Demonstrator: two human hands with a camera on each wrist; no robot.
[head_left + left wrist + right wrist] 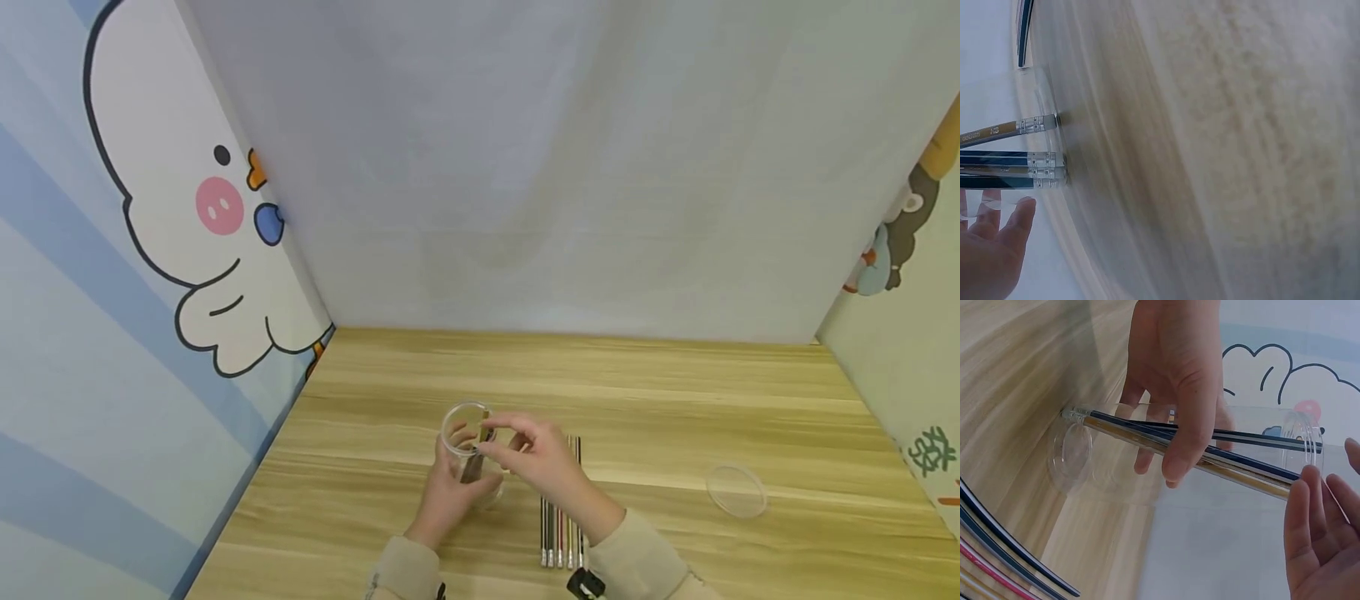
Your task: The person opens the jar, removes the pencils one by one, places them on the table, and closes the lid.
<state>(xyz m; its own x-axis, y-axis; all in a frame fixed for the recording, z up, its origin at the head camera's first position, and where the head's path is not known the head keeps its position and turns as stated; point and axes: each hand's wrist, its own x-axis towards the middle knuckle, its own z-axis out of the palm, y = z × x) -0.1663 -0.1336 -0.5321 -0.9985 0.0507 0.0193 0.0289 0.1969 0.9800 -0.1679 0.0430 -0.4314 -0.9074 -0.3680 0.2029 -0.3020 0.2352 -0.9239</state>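
Note:
My left hand [453, 492] grips a clear plastic jar [1122, 484] around its side, with the thumb across the front in the right wrist view. Several pencils [1235, 462] lean inside the jar. Their eraser ends [1041, 169] rest down at its base, beside my left fingers [1019, 225]. At the jar's rim [450, 417] is my right hand [536, 454], its index finger and thumb apart near the top of a tan pencil [485, 427]. In the right wrist view my right fingers [1300, 519] are straight, right at the rim and pencil ends.
On the wooden table [637, 392], several striped pencils [558, 533] lie side by side under my right forearm. Farther right lies a round clear lid [737, 492]. A white backdrop [510, 167] rises behind the table, with cartoon-printed panels [225, 275] at both sides.

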